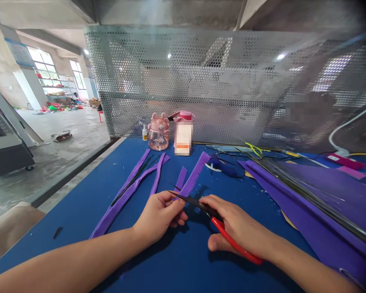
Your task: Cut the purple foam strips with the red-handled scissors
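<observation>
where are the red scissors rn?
Head view, centre foreground: the scissors are in the right hand, blades pointing left at the near end of a purple strip pinched by the left hand.

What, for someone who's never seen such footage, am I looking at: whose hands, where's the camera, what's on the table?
There is no machine here: these are one person's two bare hands. The single picture comes from a camera worn on that person's head, looking forward and down. The left hand pinches the near end of a purple strip. The right hand holds red-handled scissors, blades pointing at that end. On the blue table lie other strips, a large purple sheet at the right, and two pink bottles at the back, before a mesh screen.
</observation>
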A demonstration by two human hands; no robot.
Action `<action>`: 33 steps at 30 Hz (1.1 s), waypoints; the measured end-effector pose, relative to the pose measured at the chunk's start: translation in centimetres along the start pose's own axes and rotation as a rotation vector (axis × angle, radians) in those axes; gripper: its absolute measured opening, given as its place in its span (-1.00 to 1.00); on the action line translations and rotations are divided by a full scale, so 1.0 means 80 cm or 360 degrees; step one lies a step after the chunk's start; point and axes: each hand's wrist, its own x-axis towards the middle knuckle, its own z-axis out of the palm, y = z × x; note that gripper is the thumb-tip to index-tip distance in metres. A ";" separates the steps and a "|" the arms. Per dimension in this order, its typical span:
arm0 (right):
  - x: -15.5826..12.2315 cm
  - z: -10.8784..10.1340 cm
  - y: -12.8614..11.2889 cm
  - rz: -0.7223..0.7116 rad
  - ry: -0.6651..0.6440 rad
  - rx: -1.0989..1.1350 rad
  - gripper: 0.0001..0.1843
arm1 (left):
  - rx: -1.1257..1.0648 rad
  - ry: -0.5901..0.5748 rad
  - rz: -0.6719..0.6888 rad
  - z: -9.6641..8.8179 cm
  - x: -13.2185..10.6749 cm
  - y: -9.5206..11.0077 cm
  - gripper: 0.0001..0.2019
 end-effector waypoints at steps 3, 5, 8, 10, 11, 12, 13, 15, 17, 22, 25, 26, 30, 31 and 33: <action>0.001 -0.003 -0.002 0.0015 -0.0049 0.0030 -0.21 | -0.0039 0.0005 -0.0018 0.002 -0.002 0.002 -0.49; 0.002 -0.005 -0.003 0.0010 -0.0081 0.0054 -0.19 | -0.0058 0.0002 -0.0017 0.004 -0.004 0.002 -0.49; 0.002 -0.009 -0.006 -0.0019 -0.0100 0.0108 -0.18 | -0.0062 -0.0009 0.0026 0.006 -0.006 0.001 -0.48; 0.002 -0.011 -0.006 -0.0030 -0.0108 0.0127 -0.21 | -0.0056 -0.0013 0.0041 0.006 -0.007 0.000 -0.46; 0.002 -0.011 -0.006 -0.0034 -0.0105 0.0128 -0.23 | -0.0051 -0.0011 0.0041 0.007 -0.008 0.001 -0.45; 0.002 -0.010 -0.005 -0.0039 -0.0101 0.0129 -0.24 | -0.0043 -0.0010 0.0040 0.007 -0.008 0.001 -0.44; 0.002 -0.010 -0.004 -0.0049 -0.0094 0.0134 -0.26 | -0.0032 -0.0009 0.0042 0.007 -0.009 0.002 -0.43; 0.003 -0.007 -0.002 -0.0076 -0.0076 0.0167 -0.26 | -0.0009 -0.0013 0.0055 0.007 -0.010 0.003 -0.42; 0.004 -0.005 0.000 -0.0104 -0.0064 0.0228 -0.23 | 0.0013 -0.0020 0.0072 0.007 -0.011 0.003 -0.42; 0.006 -0.001 0.000 -0.0139 -0.0042 0.0315 -0.20 | 0.0039 -0.0021 0.0091 0.006 -0.014 0.002 -0.42; 0.007 -0.001 -0.001 -0.0130 -0.0016 0.0283 -0.23 | 0.0054 -0.0010 0.0104 0.006 -0.015 0.001 -0.43; 0.007 0.000 -0.001 -0.0125 -0.0006 0.0268 -0.24 | 0.0056 -0.0003 0.0105 0.005 -0.015 0.001 -0.44; 0.008 0.001 0.001 -0.0122 0.0018 0.0221 -0.28 | 0.0062 0.0026 0.0094 0.004 -0.014 0.001 -0.47; 0.008 0.001 0.002 -0.0122 0.0025 0.0213 -0.29 | 0.0064 0.0033 0.0088 0.004 -0.014 0.001 -0.47; 0.007 0.001 0.002 -0.0123 0.0039 0.0200 -0.31 | 0.0058 0.0042 0.0068 0.005 -0.014 0.002 -0.48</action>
